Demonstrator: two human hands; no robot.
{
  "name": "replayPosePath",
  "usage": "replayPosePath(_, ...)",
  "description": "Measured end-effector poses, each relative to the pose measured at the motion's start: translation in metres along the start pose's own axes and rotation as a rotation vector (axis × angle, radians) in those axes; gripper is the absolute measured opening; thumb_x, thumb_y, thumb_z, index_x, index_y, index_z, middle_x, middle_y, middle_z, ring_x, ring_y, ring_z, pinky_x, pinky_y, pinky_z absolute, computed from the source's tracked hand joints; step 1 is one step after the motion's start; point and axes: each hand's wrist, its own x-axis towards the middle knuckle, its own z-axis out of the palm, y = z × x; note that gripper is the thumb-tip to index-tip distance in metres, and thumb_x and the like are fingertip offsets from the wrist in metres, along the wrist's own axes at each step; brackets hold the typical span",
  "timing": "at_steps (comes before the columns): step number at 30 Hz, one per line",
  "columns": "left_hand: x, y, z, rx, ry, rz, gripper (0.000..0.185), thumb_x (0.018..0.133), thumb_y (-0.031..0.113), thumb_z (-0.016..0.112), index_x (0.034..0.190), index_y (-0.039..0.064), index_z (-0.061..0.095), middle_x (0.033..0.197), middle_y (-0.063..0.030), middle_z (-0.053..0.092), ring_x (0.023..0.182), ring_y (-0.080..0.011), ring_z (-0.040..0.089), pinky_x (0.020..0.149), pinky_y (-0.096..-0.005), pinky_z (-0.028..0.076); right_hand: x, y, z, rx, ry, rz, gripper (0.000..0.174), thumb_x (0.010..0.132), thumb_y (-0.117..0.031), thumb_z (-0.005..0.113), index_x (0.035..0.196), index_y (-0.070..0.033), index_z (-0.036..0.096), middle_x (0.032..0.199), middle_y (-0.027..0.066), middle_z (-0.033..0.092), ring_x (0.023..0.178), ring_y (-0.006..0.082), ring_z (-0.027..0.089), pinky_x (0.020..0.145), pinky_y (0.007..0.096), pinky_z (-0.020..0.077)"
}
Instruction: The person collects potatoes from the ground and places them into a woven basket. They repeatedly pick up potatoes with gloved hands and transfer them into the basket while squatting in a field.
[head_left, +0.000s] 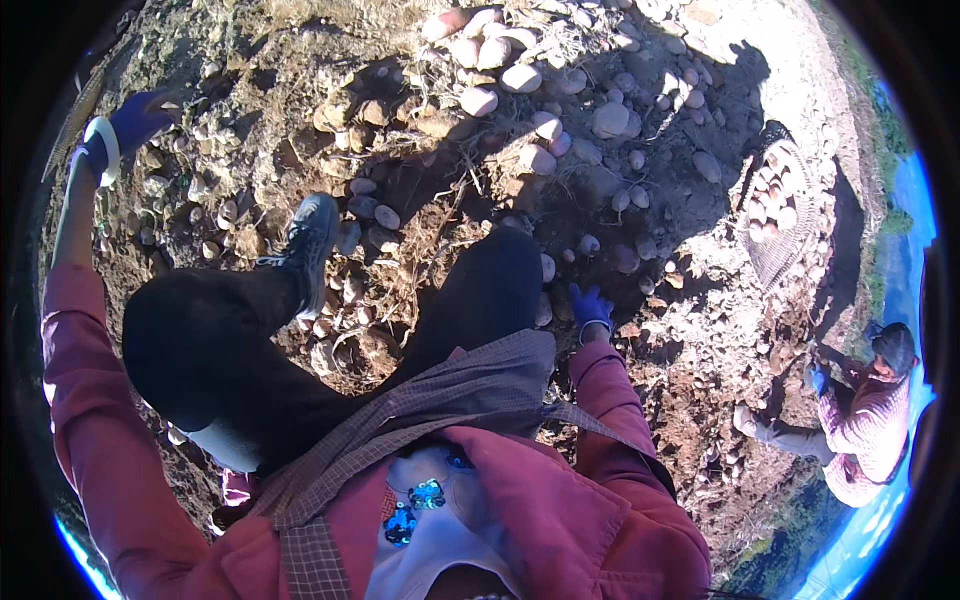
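My left hand (139, 124), in a blue-purple glove with a white bangle (105, 152) at the wrist, is stretched out over the soil at the far left. Its fingers look extended and slightly blurred, and no object shows in them. My right hand (591, 307), gloved in the same colour, reaches down to the shaded soil beside my knee. A potato (544, 309) lies close to its fingers; whether they grip anything is hidden. Ahead of me, pale pinkish potatoes (493, 52) lie in a loose heap among dry roots, with more potatoes (537, 159) scattered nearer.
A woven basket (780, 244) holding several potatoes sits at the right. Beyond it, a co-worker (862, 427) with a blue glove crouches on the slope. Part of a woven edge (73, 124) shows beside my left hand. My shoe (311, 240) rests among clods and tubers.
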Motion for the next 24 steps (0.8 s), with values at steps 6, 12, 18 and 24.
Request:
replayPosePath(6, 0.092, 0.09, 0.045, 0.144, -0.089, 0.455, 0.045, 0.088, 0.036, 0.06, 0.123, 0.008, 0.056, 0.127, -0.015, 0.056, 0.113, -0.0313, 0.056, 0.098, -0.0378, 0.044, -0.006, 0.003, -0.001, 0.097, 0.033, -0.033, 0.089, 0.085, -0.071, 0.041, 0.15, -0.013, 0.021, 0.147, 0.0255, 0.032, 0.14, 0.0435, 0.019, 0.11, 0.0582, 0.0216)
replayPosePath(12, 0.23, 0.227, 0.146, 0.273, -0.046, 0.683, 0.061, 0.089, 0.046, 0.056, 0.135, 0.006, 0.047, 0.131, -0.0197, 0.054, 0.121, -0.0344, 0.051, 0.103, -0.04, 0.039, 0.022, 0.022, 0.02, 0.059, -0.006, -0.057, 0.085, 0.085, -0.068, 0.044, 0.147, -0.013, 0.026, 0.147, 0.0216, 0.035, 0.139, 0.0439, 0.023, 0.108, 0.0582, 0.0252)
replayPosePath(18, 0.302, 0.314, 0.281, 0.143, -0.02, 0.416, 0.074, 0.074, 0.046, 0.072, 0.135, 0.015, 0.045, 0.136, -0.02, 0.044, 0.124, -0.0401, 0.045, 0.099, -0.0462, 0.042, 0.038, 0.055, -0.008, 0.403, -0.254, -0.193, 0.073, 0.086, -0.059, 0.05, 0.136, -0.005, 0.043, 0.13, 0.0228, 0.053, 0.123, 0.0353, 0.05, 0.098, 0.0449, 0.0406)
replayPosePath(24, 0.207, 0.317, 0.361, 0.353, -0.181, 0.74, 0.079, 0.068, 0.039, 0.075, 0.138, 0.02, 0.043, 0.128, -0.0187, 0.047, 0.111, -0.0399, 0.053, 0.095, -0.05, 0.044, 0.02, -0.039, -0.116, 0.449, -0.074, -0.209, 0.058, 0.087, -0.046, 0.056, 0.125, -0.002, 0.055, 0.116, 0.0203, 0.062, 0.108, 0.0343, 0.059, 0.09, 0.0403, 0.0463)
